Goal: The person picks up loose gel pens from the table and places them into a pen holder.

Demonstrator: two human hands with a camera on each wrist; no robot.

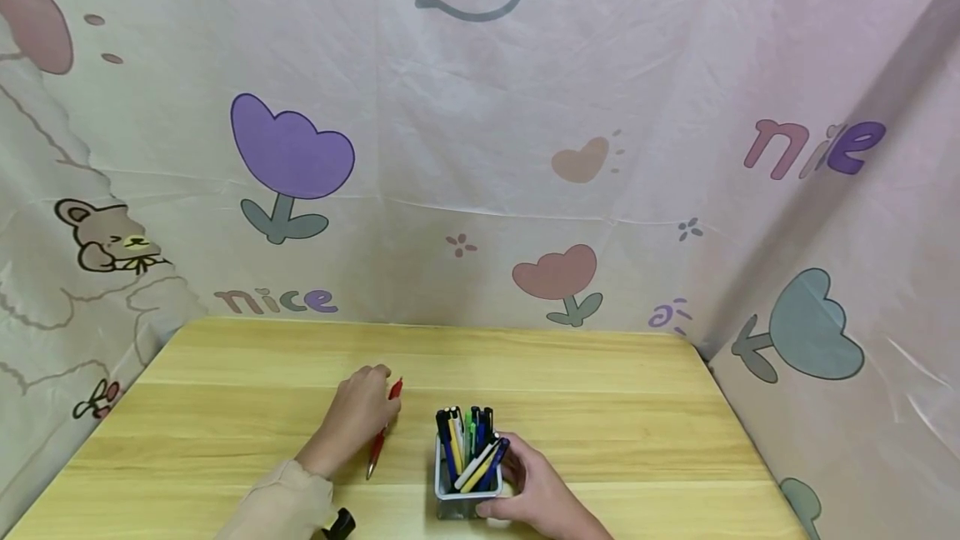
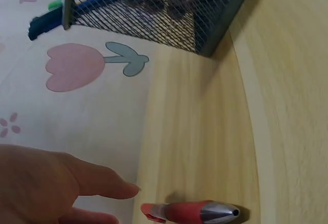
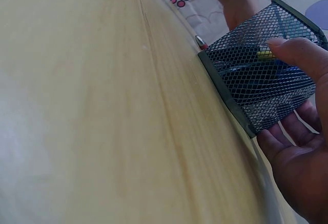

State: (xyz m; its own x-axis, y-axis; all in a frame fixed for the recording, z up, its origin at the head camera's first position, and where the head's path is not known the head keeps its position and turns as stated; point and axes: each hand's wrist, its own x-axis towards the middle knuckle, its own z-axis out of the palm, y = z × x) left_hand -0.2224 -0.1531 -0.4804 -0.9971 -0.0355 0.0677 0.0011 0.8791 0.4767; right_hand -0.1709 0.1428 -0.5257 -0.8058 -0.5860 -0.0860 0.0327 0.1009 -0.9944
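Observation:
A red pen (image 1: 377, 447) with a silver tip lies on the table. My left hand (image 1: 360, 411) is just beside and over it; in the left wrist view the visible fingers (image 2: 105, 180) reach out fairly straight, a small gap from the pen (image 2: 189, 212). My right hand (image 1: 536, 486) holds a mesh pen holder (image 1: 457, 509) by its right side. Thumb and fingers of that hand (image 3: 302, 157) wrap the mesh wall (image 3: 246, 80) in the right wrist view. Several pens (image 1: 452, 444) stand in the holder, blue, white, yellow, green and black.
Both hands are over a light wooden table (image 1: 637, 407). A printed cloth (image 1: 450, 132) hangs behind it and along both sides. At the left cuff is a black object (image 1: 341, 523), partly cut off by the frame's lower edge.

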